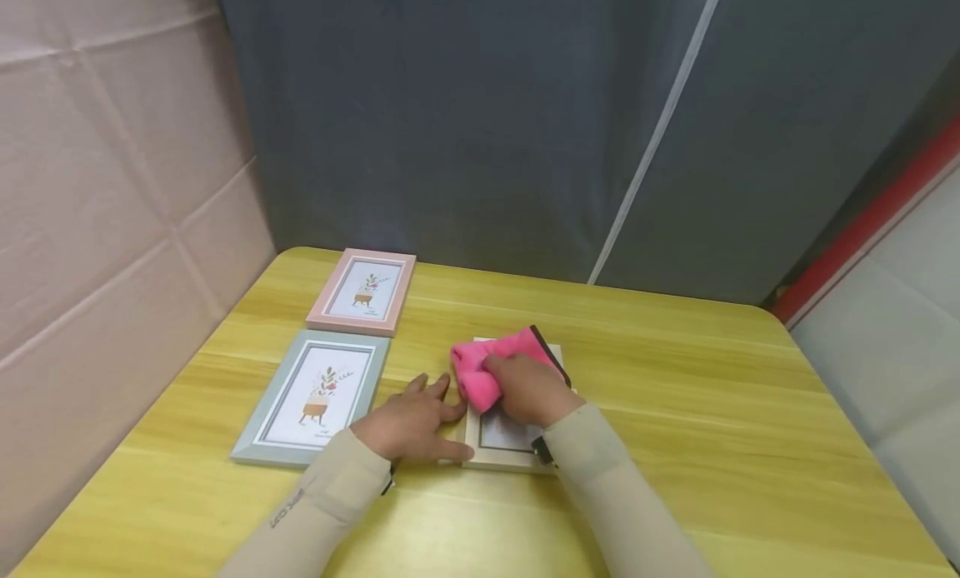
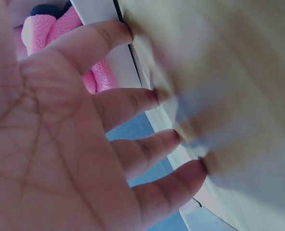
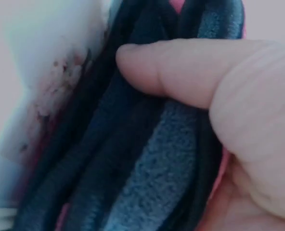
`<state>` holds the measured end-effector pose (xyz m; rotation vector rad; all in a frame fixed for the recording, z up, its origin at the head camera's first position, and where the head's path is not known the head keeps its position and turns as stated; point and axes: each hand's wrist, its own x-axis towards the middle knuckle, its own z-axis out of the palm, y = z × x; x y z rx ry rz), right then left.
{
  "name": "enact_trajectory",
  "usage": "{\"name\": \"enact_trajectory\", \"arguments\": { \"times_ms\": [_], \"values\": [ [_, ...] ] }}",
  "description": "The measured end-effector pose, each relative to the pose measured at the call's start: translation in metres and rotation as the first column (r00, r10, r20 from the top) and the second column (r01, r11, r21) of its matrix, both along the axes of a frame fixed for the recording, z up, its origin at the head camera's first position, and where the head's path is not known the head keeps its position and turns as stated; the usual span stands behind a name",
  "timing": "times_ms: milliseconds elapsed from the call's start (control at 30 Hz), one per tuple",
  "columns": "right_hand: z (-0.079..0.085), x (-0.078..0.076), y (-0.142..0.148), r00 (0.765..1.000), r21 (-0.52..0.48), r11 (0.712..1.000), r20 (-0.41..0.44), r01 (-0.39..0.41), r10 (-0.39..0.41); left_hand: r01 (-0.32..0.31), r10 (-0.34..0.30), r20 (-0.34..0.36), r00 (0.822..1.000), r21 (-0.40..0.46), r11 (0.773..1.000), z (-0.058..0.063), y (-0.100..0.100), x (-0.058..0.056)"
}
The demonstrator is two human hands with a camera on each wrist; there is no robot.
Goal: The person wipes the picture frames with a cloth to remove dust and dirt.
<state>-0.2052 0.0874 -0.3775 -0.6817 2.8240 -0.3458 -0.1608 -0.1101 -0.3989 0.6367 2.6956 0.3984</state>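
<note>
A cream-edged picture frame [image 1: 506, 460] lies flat on the table, partly covered by a folded pink cloth [image 1: 477, 375] with a dark edge. My right hand [image 1: 531, 390] grips this cloth against the picture. In the right wrist view the thumb [image 3: 171, 67] presses on the cloth's dark folds [image 3: 147, 168]. Just left of the frame, my left hand [image 1: 414, 421] has its fingers spread, with the thumb on the frame's near left corner. Its fingertips [image 2: 193, 168] touch the tabletop in the left wrist view. Much of the picture is hidden under cloth and hand.
To the left lies a light blue picture frame [image 1: 277, 428]. Behind it is a pink frame [image 1: 405, 291]; both show a potted-plant print. The yellow wood-grain table [image 1: 712, 445] ends at a dark panel [image 1: 450, 128] at the back and a pale wall covering [image 1: 112, 228] on the left.
</note>
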Motion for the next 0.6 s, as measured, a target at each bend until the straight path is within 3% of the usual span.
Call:
{"name": "enact_trajectory", "arguments": {
  "times_ms": [133, 300, 467, 600],
  "values": [
    [-0.005, -0.005, 0.006, 1.000, -0.096, 0.995, -0.001, 0.004, -0.004, -0.003, 0.003, 0.002, 1.000, 0.007, 1.000, 0.001, 0.001, 0.000],
    [-0.003, -0.006, 0.018, 0.997, -0.246, 0.969, -0.075, -0.020, 0.001, -0.015, 0.015, 0.015, 1.000, 0.042, 0.999, 0.002, 0.002, 0.000],
    [0.008, 0.010, 0.025, 0.996, -0.291, 0.956, -0.093, -0.044, 0.018, -0.005, 0.005, 0.005, 1.000, 0.063, 0.998, 0.002, 0.002, 0.001],
    [0.019, 0.030, 0.031, 0.985, -0.255, 0.952, -0.082, -0.169, 0.153, -0.025, 0.024, 0.011, 1.000, 0.097, 0.995, 0.003, 0.001, 0.001]
  ]
}}
